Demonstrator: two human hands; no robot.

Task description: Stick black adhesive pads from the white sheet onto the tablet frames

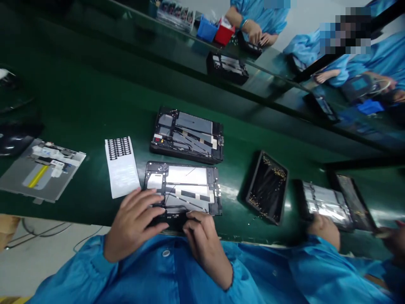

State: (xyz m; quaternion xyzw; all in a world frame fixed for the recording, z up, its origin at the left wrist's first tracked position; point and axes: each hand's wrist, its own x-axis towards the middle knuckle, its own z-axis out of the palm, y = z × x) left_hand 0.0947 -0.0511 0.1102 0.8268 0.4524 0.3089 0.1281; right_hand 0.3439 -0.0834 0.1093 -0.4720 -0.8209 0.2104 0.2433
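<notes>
In front of me lies an opened tablet-like device (186, 179) in a black frame, with silver panels, dark cables and pale tape strips inside. My left hand (134, 219) rests at its lower left corner, fingers apart and stretched over the frame. At the lower edge is my right hand (204, 240), its fingers curled and pressed together by a thin black cable (177, 207). Whatever those fingertips pinch, if anything, is hidden. Just behind sits a similar device (190, 133) on a thick black base. To the left lies a white sheet (123, 169) with rows of small black stickers.
A black tray (268, 188) holding small gold-coloured pieces stands to the right. Farther left is a grey panel (47, 173) with a yellow strip. A co-worker's hand (324, 230) touches another device at right. Beyond a raised ledge are blue (207, 29) and red (224, 33) bins.
</notes>
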